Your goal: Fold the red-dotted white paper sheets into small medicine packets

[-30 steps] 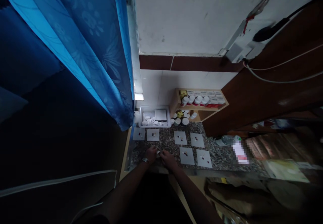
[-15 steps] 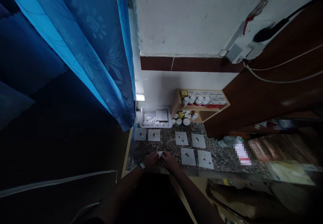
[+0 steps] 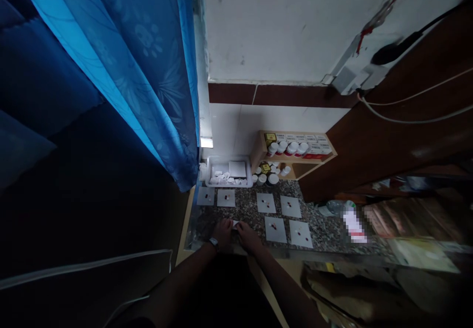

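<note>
Between my two hands, over the near edge of the speckled counter, is a small folded piece of white paper (image 3: 235,224). My left hand (image 3: 223,233), with a watch on its wrist, pinches the paper's left side. The fingers of my right hand (image 3: 248,237) close on its right side. Whether anything lies inside the fold is hidden. Flat paper squares with several small pills on them lie around: one (image 3: 226,198) beyond my hands, another (image 3: 275,229) to the right of my right hand.
A clear plastic tray (image 3: 209,184) of folded white packets stands at the back. Beside it, a wooden shelf (image 3: 314,160) holds white pill bottles (image 3: 291,148) and boxes. A blue curtain (image 3: 177,136) hangs at left. A plastic bottle (image 3: 336,206) lies at right.
My left hand has shifted slightly right and turned a little around the paper. The paper shows a smaller white patch now. The pill squares stay where they were.
</note>
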A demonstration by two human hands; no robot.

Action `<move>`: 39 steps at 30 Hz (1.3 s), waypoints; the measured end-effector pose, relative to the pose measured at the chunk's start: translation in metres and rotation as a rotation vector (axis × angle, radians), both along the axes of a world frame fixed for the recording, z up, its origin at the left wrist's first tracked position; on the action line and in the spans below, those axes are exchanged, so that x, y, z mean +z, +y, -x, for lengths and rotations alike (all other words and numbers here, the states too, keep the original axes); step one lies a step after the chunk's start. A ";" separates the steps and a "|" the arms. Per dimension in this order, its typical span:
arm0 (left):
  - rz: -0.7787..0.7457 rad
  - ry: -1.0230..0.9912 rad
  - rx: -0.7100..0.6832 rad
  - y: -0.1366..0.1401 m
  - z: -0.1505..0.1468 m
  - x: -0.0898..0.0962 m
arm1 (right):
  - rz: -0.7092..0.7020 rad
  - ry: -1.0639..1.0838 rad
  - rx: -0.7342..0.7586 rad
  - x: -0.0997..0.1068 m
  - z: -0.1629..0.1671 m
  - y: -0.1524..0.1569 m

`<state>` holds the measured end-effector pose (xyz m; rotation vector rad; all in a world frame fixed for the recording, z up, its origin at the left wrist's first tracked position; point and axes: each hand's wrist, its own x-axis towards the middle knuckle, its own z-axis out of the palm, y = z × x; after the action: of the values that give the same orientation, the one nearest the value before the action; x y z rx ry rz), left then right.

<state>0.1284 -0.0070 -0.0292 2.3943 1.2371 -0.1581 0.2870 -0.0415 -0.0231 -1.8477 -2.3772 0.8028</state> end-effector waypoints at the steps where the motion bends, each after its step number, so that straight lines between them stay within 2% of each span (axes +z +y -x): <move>1: 0.001 0.009 -0.005 -0.002 -0.001 -0.001 | 0.000 0.000 0.005 0.001 0.000 0.000; 7: -0.019 0.041 -0.060 -0.012 0.003 -0.004 | -0.001 0.016 -0.018 0.003 0.001 0.001; 12: -0.033 0.080 -0.108 -0.009 0.007 -0.009 | -0.070 -0.079 -0.205 -0.004 0.007 0.000; 17: -0.066 0.102 -0.112 -0.013 0.008 -0.024 | -0.131 -0.112 -0.127 -0.018 0.017 -0.004; 22: -0.078 0.116 -0.082 -0.022 0.008 -0.036 | -0.084 -0.113 -0.397 -0.013 0.013 0.010; 24: -0.089 0.116 -0.061 -0.025 0.008 -0.036 | -0.053 -0.083 -0.445 -0.008 0.011 0.023; 27: -0.090 0.108 -0.047 -0.026 0.007 -0.034 | 0.009 -0.075 -0.438 -0.004 0.011 0.041; 31: -0.083 0.086 -0.044 -0.027 0.007 -0.032 | 0.113 -0.083 -0.344 -0.002 0.014 0.058; 39: -0.039 0.045 -0.011 -0.031 0.012 -0.029 | 0.187 -0.083 -0.261 0.002 0.013 0.067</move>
<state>0.1164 -0.0377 -0.0577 2.4436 1.2581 -0.1935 0.2743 0.0250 -0.0209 -2.2444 -2.1020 0.9646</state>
